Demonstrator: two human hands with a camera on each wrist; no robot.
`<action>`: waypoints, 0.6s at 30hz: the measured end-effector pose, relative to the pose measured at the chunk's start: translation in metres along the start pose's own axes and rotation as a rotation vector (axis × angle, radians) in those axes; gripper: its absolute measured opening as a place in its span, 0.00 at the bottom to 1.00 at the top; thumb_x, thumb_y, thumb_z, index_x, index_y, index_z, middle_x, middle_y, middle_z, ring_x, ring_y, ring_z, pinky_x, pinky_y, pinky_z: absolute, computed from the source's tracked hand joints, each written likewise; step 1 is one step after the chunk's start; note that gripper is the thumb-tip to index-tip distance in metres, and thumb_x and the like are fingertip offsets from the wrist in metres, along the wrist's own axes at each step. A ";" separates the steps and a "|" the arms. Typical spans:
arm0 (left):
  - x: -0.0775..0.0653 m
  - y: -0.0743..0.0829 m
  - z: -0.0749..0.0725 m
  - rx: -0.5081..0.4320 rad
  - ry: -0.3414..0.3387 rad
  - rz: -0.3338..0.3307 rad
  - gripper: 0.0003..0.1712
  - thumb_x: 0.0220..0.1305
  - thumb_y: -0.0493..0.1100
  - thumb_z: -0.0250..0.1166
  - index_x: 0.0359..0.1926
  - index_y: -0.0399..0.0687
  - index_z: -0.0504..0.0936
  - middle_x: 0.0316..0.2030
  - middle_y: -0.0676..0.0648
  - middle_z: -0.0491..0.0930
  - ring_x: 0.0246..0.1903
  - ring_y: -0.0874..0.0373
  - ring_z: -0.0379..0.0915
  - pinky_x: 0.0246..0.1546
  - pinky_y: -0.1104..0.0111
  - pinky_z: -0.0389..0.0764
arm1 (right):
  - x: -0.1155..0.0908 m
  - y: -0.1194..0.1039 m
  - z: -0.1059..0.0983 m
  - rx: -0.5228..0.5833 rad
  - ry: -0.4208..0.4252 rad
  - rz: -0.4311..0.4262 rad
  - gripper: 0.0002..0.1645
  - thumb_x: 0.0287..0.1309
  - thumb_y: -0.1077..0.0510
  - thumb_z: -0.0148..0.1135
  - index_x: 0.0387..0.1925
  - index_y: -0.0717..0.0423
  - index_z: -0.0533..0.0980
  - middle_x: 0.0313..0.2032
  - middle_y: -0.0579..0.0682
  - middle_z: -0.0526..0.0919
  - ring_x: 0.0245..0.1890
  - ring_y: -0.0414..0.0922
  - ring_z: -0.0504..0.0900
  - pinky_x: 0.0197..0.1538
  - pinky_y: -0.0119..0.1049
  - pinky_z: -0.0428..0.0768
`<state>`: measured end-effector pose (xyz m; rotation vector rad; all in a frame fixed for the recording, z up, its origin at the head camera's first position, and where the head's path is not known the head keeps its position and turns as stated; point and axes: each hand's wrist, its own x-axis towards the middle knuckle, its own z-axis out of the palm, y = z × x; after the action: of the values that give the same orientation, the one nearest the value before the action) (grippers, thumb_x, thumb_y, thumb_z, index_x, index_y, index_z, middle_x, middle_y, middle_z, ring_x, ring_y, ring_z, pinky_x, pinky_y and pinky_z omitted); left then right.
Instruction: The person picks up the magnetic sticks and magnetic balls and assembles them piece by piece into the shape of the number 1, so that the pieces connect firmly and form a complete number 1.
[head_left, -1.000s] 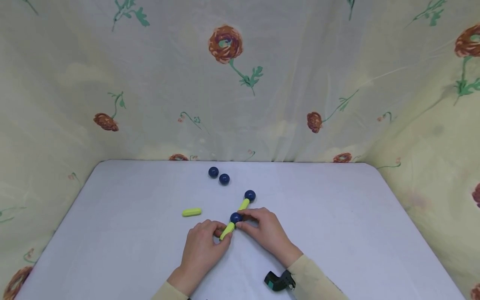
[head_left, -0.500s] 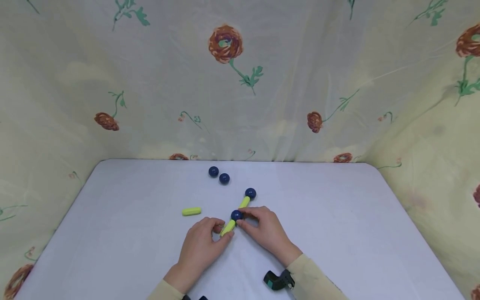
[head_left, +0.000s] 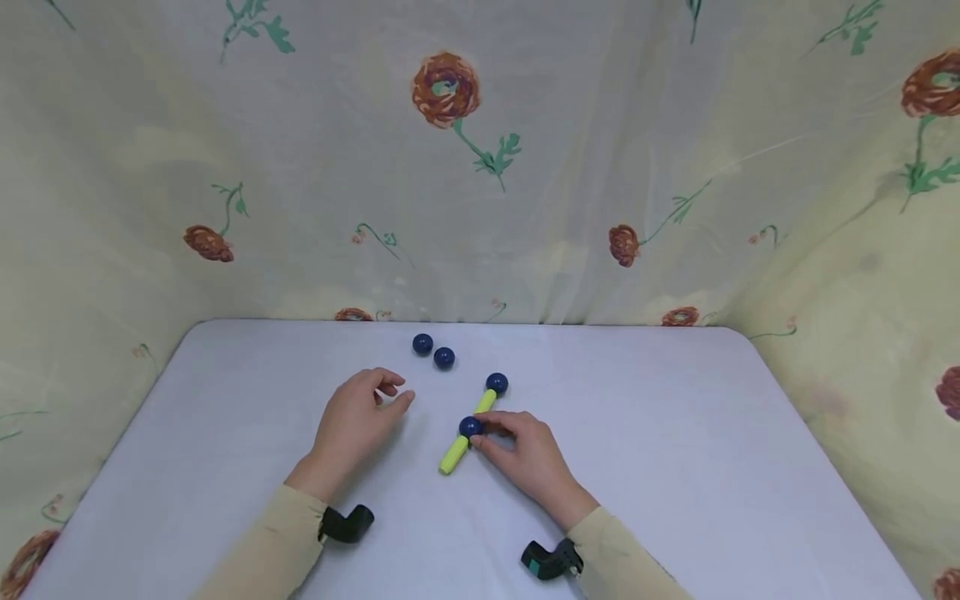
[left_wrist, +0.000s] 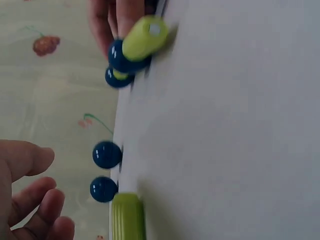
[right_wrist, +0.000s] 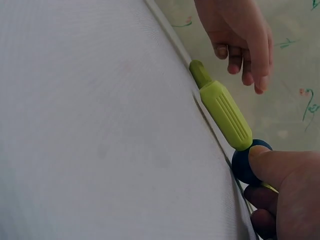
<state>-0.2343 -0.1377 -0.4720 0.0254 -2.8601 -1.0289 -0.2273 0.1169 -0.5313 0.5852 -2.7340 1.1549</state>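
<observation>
Between the thumb and index finger of my right hand point(head_left: 534, 462) is a dark blue ball point(right_wrist: 243, 166), the middle of a straight chain. A lime-green ribbed rod point(head_left: 453, 456) juts from it toward me; a second green rod point(head_left: 486, 402) leads away to another blue ball point(head_left: 497, 383). My left hand point(head_left: 352, 425) hovers to the left of the chain, fingers loosely bent and holding nothing. Near it, a loose green rod point(left_wrist: 127, 217) lies on the table in the left wrist view; the hand hides this rod in the head view.
Two loose blue balls point(head_left: 423, 344) point(head_left: 444, 358) sit close together toward the back of the white table point(head_left: 675, 433). Flower-printed cloth point(head_left: 555, 167) hangs behind the table and at its sides. Each wrist carries a small black camera point(head_left: 348, 523).
My left hand has let go of the near green rod and moved left and away from me, over the loose rod. The right hand stays on the middle ball.
</observation>
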 end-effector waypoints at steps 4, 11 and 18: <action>0.027 -0.009 -0.003 0.047 -0.066 0.035 0.19 0.64 0.53 0.67 0.51 0.48 0.83 0.42 0.49 0.80 0.42 0.52 0.74 0.43 0.58 0.76 | -0.001 0.001 0.001 0.010 -0.001 0.000 0.18 0.59 0.45 0.70 0.51 0.39 0.82 0.44 0.33 0.84 0.44 0.33 0.79 0.46 0.37 0.78; 0.066 -0.015 -0.008 0.062 -0.173 0.044 0.27 0.65 0.51 0.66 0.62 0.49 0.75 0.51 0.45 0.78 0.50 0.48 0.73 0.53 0.53 0.73 | 0.002 0.000 0.002 0.009 -0.008 -0.013 0.19 0.61 0.44 0.68 0.52 0.40 0.82 0.46 0.35 0.84 0.45 0.33 0.79 0.47 0.37 0.78; 0.083 -0.018 0.001 0.057 -0.234 0.086 0.30 0.66 0.50 0.66 0.66 0.46 0.72 0.57 0.41 0.76 0.54 0.45 0.74 0.57 0.52 0.71 | 0.001 -0.001 -0.001 0.004 -0.003 -0.005 0.18 0.60 0.47 0.70 0.52 0.42 0.83 0.46 0.36 0.85 0.45 0.34 0.79 0.46 0.37 0.78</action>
<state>-0.3176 -0.1554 -0.4766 -0.2260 -3.0662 -0.9944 -0.2275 0.1167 -0.5299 0.5941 -2.7314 1.1598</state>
